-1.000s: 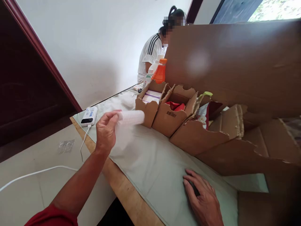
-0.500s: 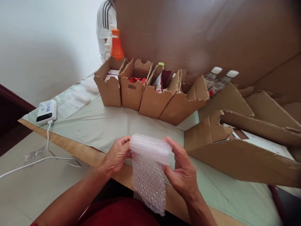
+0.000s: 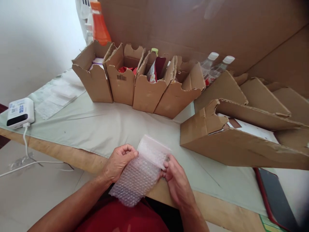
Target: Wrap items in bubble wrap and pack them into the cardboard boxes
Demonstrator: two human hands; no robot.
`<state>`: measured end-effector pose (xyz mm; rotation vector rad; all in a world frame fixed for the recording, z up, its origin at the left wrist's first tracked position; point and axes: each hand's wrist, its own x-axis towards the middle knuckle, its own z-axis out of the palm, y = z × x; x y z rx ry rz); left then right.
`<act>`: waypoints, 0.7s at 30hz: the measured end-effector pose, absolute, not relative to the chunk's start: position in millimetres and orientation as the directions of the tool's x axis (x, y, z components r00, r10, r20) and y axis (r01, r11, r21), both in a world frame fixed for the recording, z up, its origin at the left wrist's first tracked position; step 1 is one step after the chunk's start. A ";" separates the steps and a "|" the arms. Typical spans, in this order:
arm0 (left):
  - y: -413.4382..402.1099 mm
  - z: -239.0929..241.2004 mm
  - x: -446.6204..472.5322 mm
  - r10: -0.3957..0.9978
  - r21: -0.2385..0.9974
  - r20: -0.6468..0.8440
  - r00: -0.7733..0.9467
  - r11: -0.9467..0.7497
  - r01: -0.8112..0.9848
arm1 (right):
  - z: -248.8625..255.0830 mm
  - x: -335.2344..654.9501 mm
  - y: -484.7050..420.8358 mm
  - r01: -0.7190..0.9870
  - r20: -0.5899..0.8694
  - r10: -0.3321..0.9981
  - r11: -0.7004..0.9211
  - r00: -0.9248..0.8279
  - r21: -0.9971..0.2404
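Note:
Between my two hands is a piece of clear bubble wrap, its far end folded or rolled into a thicker part and its loose end hanging over the table edge toward my lap. My left hand pinches its left edge between thumb and fingers. At the right edge, my right hand has its fingers curled round the folded part. Whether anything lies inside the fold, I cannot tell.
Several cardboard bins line the table's back, and more stand at right. An orange bottle is behind them. A white device with a cable and flat clear plastic lie left; a phone lies right.
The bubble wrap has turned so its loose end now points to the lower left. My right hand has closed on its edge and moved lower. The view has shifted right and down.

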<state>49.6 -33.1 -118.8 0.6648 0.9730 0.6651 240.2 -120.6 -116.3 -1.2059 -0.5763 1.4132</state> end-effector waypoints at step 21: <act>-5.0 -78.0 29.9 0.982 0.996 0.001 0.190 -0.019 0.093 | -95.5 257.1 -155.0 0.154 -0.232 0.945 -0.270 0.230 -0.950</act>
